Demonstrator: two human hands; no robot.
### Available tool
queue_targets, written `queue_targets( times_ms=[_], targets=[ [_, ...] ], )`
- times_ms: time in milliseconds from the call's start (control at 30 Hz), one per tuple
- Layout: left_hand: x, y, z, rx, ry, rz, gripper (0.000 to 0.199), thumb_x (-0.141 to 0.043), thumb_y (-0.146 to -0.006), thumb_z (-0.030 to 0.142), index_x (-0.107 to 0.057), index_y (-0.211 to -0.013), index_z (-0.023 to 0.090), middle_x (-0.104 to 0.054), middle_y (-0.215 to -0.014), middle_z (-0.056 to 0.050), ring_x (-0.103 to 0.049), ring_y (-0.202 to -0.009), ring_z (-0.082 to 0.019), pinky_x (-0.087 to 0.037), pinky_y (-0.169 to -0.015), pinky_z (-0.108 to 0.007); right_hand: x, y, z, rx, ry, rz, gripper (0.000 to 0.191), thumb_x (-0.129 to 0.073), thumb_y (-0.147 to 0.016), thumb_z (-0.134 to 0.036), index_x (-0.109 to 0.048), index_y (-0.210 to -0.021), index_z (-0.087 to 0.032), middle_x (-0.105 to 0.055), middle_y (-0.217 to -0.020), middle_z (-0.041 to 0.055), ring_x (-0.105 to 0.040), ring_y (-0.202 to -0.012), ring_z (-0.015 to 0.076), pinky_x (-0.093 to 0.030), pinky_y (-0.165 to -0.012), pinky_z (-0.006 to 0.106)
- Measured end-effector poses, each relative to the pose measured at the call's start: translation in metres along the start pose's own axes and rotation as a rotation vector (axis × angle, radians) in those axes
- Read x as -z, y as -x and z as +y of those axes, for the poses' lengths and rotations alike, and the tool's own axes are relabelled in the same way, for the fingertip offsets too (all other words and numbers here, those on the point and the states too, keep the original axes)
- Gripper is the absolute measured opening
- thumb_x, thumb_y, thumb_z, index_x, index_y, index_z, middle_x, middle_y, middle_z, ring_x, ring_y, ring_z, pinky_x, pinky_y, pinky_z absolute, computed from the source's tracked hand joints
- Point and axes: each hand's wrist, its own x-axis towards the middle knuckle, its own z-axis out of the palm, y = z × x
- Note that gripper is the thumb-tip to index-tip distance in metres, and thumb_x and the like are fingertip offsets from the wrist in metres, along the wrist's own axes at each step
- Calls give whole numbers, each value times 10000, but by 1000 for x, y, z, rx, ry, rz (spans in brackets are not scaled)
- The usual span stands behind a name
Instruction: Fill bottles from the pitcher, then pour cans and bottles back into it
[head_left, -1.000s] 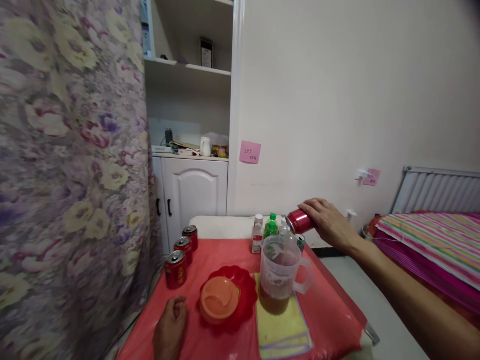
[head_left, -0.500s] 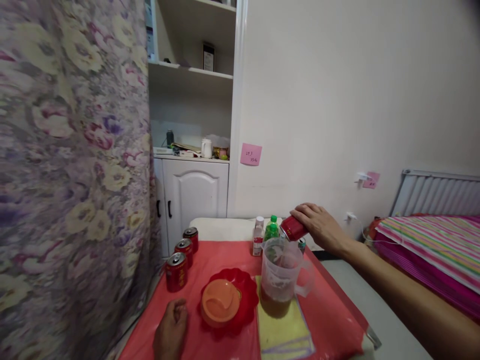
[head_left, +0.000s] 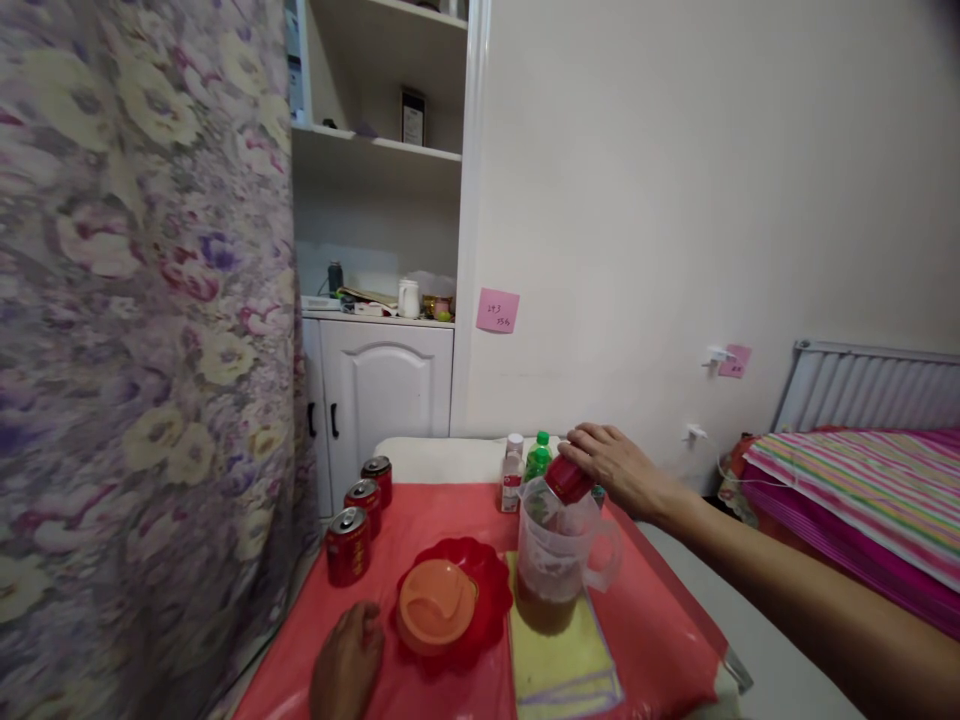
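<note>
My right hand point(head_left: 619, 465) grips a red drink can point(head_left: 568, 481), which is tipped mouth-down over a clear plastic measuring jug point(head_left: 556, 560). Brown liquid shows in the bottom of the jug, whose handle points right. The jug stands on a yellow sheet with purple lines point(head_left: 562, 665). Loosely curled and holding nothing I can see, my left hand point(head_left: 347, 660) rests on the red tablecloth point(head_left: 442, 510). Beside it is a red scalloped plate point(head_left: 495, 590) with an orange bowl-like piece point(head_left: 436, 605) in it.
Several red cans stand in a row at the left, the closest one point(head_left: 349, 546) by my left hand. Small bottles, one white-capped point(head_left: 511, 485) and others green point(head_left: 538, 462), stand behind the jug. A floral curtain point(head_left: 150, 350) hangs left; a white cabinet point(head_left: 386, 385) stands behind.
My right hand has lowered the can closer to the jug's rim and tilted it more steeply. My left hand stays in nearly the same place, while the view has shifted slightly.
</note>
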Motion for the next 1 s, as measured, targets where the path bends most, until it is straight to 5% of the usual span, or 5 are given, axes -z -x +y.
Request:
queue_targets(
  times_ms=[267, 533, 1000],
  targets=[
    [-5, 7, -10, -130, -78, -21, 361, -389, -805, 276, -660, -984, 119, -726, -1042, -175, -674, -1002, -282, -485, -945, -406, -6, -11, -10, 65, 135, -99, 229, -481, -961, -187, -549, -1180, -189, -622, -1144, 105, -504, -1133, 266, -387, -882, 380],
    [-8, 29, -8, -227, -146, 44, 358, -382, -845, 263, -657, -1035, 134, -702, -1062, -149, -641, -998, -284, -479, -937, -432, -11, -14, -13, 96, 151, -120, 224, -455, -962, -166, -560, -1158, -189, -612, -1146, 108, -498, -1106, 267, -370, -874, 390],
    [-9, 28, -11, -273, -163, 85, 312, -420, -838, 272, -667, -1004, 176, -714, -1017, -112, -661, -957, -264, -514, -890, -402, -13, -4, -6, 53, 123, -135, 230, -483, -946, -169, -555, -1163, -198, -618, -1118, 101, -512, -1074, 262, -361, -856, 382]
  ],
)
